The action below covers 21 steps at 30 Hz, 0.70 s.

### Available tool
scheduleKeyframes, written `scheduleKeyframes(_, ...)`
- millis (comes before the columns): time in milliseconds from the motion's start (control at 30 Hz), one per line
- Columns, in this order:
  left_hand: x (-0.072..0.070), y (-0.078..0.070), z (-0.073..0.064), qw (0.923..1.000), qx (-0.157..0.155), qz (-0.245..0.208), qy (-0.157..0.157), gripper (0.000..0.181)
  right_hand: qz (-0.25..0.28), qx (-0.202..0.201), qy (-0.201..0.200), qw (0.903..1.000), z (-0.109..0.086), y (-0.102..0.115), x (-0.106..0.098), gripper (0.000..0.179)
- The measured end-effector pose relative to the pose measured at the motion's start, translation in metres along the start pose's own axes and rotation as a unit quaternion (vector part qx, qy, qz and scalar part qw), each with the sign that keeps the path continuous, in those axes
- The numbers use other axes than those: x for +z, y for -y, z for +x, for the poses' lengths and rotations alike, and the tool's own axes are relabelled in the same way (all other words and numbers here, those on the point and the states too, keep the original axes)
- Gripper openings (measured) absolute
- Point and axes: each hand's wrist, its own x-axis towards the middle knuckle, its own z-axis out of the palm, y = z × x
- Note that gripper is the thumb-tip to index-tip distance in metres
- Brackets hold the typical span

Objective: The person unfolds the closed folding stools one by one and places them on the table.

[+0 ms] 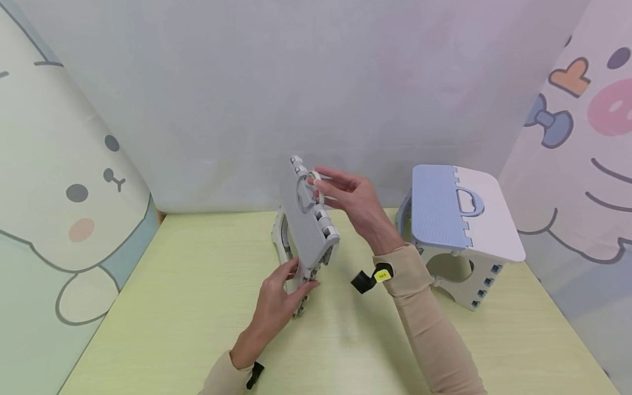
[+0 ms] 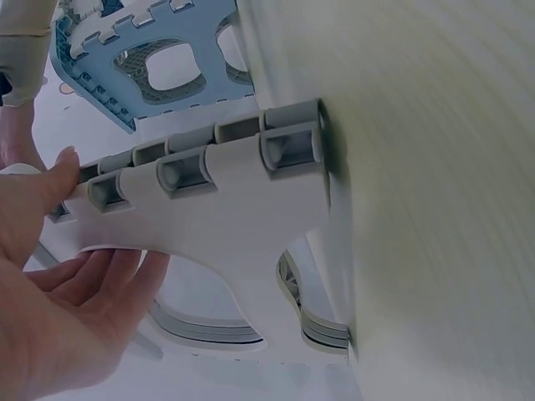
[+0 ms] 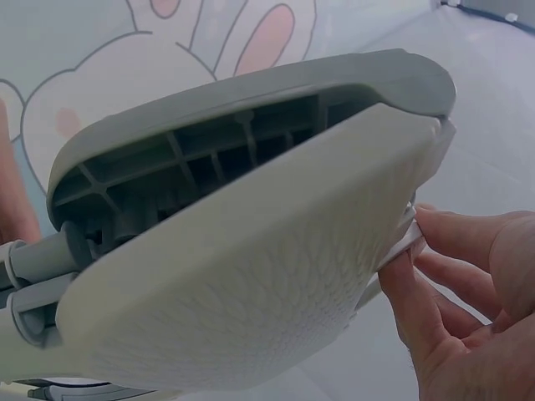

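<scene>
Grey folding stool (image 1: pixel 308 227): located near the middle of the surface's (image 1: pixel 197 296) far edge, partly folded, seat halves angled close together. Left hand (image 1: pixel 276 299) grips a lower panel, thumb on one side and fingers on the other. Right hand (image 1: pixel 362 206) pinches the handle (image 1: pixel 320 192) at the seat. Blue-and-white stool (image 1: pixel 436 206): unfolded, upright, toward the far right corner. Cartoon-printed sheets (image 1: pixel 79 164) border the left and right edges; a plain pale sheet (image 1: pixel 237 109) backs the far edge.
</scene>
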Motion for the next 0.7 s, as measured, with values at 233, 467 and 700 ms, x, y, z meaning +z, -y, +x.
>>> scheduleKeyframes(233,0.0006,0.0002,0.0006,0.9999,-0.001,-0.012,0.002,0.056,-0.016,0.003,0.001,0.9999,0.0004,0.0013,0.0021,0.039)
scheduleKeyframes(467,0.0018,-0.0005,0.0015,0.9995,-0.009,-0.03,0.005,0.055,-0.016,-0.002,0.007,0.9998,0.0003,0.0028,0.0043,0.038)
scheduleKeyframes(700,0.0025,-0.0008,0.0022,0.9989,-0.014,-0.044,0.007,0.053,-0.027,-0.011,0.014,0.9995,0.0006,0.0027,0.0067,0.038)
